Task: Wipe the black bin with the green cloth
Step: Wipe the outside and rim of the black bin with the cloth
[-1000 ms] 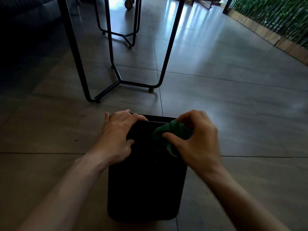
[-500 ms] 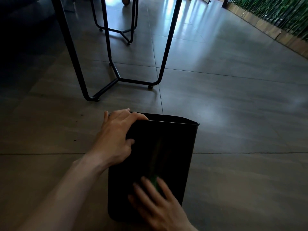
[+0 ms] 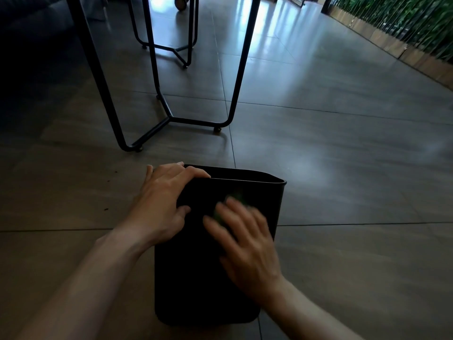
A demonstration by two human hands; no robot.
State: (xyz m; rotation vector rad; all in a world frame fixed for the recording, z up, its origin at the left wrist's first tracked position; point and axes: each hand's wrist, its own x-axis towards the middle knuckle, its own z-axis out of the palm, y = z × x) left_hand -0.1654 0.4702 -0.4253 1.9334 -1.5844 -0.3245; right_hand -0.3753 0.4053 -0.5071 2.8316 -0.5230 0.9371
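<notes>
The black bin (image 3: pixel 196 278) lies on its side on the tiled floor, its open mouth facing away from me. My left hand (image 3: pixel 164 204) grips the bin's rim at the upper left corner, fingers curled over the edge. My right hand (image 3: pixel 245 239) lies flat on the bin's upward side with its fingers spread and blurred by motion. It presses the green cloth (image 3: pixel 235 200) against the bin; only a small green patch shows past the fingertips.
Black metal table legs (image 3: pixel 169 116) stand on the floor just beyond the bin. A second metal frame (image 3: pixel 181 50) stands farther back. A low wooden border with green plants (image 3: pixel 404 50) runs along the right. Grey floor tiles surround the bin.
My right hand swept with the cloth from the bin's rim down towards its base, then back up to the middle. My left hand has kept its grip on the rim.
</notes>
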